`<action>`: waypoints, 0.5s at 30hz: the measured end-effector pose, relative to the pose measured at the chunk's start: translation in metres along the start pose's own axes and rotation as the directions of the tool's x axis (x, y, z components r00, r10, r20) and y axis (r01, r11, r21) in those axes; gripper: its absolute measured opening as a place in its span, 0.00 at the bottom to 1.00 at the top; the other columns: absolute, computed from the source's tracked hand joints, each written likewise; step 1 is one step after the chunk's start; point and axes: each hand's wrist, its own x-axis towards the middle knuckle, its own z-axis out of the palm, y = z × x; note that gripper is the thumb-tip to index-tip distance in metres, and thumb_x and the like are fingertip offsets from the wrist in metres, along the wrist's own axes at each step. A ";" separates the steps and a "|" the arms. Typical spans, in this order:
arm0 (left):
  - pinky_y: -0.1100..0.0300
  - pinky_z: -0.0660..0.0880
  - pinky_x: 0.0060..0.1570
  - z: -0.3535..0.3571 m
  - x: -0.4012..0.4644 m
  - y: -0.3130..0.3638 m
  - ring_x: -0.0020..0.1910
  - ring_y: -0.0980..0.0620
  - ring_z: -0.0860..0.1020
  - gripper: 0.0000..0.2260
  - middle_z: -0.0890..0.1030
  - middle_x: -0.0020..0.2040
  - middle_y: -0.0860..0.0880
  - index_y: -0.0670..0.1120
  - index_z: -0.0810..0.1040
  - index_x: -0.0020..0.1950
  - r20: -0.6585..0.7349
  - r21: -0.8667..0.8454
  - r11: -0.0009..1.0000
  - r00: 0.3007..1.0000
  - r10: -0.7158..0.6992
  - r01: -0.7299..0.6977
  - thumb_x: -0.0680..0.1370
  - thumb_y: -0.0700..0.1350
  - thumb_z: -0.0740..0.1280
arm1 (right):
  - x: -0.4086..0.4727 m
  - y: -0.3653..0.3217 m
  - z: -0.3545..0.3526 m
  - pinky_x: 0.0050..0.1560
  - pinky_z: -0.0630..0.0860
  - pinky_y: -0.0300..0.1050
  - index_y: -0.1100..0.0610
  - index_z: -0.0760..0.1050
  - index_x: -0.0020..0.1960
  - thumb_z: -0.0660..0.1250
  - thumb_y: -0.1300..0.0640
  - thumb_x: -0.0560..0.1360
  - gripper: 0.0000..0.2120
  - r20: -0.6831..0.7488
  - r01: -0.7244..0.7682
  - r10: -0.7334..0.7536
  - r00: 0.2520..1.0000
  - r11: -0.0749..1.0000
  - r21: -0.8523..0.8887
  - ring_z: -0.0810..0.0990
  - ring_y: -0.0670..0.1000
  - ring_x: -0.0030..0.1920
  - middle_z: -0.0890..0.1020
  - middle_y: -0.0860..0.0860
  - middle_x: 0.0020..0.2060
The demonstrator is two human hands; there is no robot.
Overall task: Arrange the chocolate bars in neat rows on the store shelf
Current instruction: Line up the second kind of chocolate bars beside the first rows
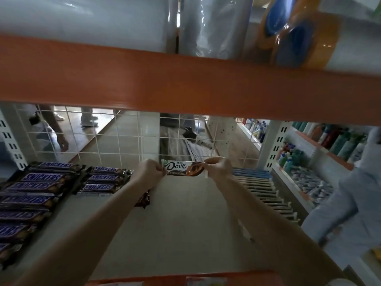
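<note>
- One Dove chocolate bar (pixel 182 168) is held up lengthwise between two hands, near the back of the shelf (pixel 185 223) and just in front of the white wire grid (pixel 123 139) behind it.
- The left hand (pixel 149 172) pinches the bar's left end with curled fingers; the right hand (pixel 218 167) pinches the right end the same way. Both forearms reach in from the bottom of the view.
- The bar appears to be lifted off the shelf surface (whether its lower edge touches anything cannot be told).
- Snickers bars lie on the left part of the shelf in two groups. The far-left column (pixel 31 199) shows about eight bars, running from the back toward the front edge; the last ones are cut off by the frame.
- The second group (pixel 103 179), just beside it, holds three bars, stacked one in front of another near the back.
- One dark-wrapped bar (pixel 144 200) peeks out from under the left forearm; its label is hidden.
- On the right of the shelf stands one long row of thin packs on edge (pixel 261 193), blue at the back and pale toward the front (too many and too blurred to count).
- One orange beam (pixel 185 83) crosses overhead, with plastic-wrapped goods (pixel 82 19) on the level above.
- One person in a pale sleeve (pixel 350 193) stands at the right, near shelves of bottles (pixel 329 139).
</note>
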 end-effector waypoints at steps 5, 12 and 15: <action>0.58 0.73 0.41 0.020 0.015 0.000 0.44 0.43 0.80 0.09 0.82 0.43 0.42 0.45 0.84 0.44 0.025 0.136 0.990 0.999 -0.031 0.027 0.76 0.49 0.67 | 0.016 0.001 0.004 0.48 0.79 0.48 0.52 0.77 0.32 0.70 0.62 0.72 0.11 0.027 -0.061 0.064 0.998 0.994 -0.089 0.78 0.51 0.39 0.78 0.50 0.31; 0.53 0.64 0.61 0.033 0.039 -0.005 0.52 0.50 0.76 0.09 0.81 0.51 0.49 0.49 0.82 0.49 -0.010 0.471 0.879 0.997 -0.076 0.072 0.77 0.51 0.63 | 0.036 0.010 0.020 0.47 0.77 0.44 0.58 0.79 0.42 0.65 0.66 0.73 0.06 0.075 -0.059 0.076 0.994 0.978 -0.200 0.78 0.52 0.43 0.81 0.55 0.40; 0.52 0.62 0.62 0.034 0.046 -0.006 0.54 0.50 0.75 0.09 0.80 0.52 0.49 0.49 0.81 0.51 0.010 0.526 0.847 0.995 -0.098 0.078 0.77 0.50 0.63 | 0.042 0.017 0.029 0.43 0.76 0.45 0.62 0.80 0.46 0.63 0.69 0.73 0.09 0.091 -0.074 0.095 0.991 0.975 -0.207 0.77 0.51 0.42 0.81 0.57 0.41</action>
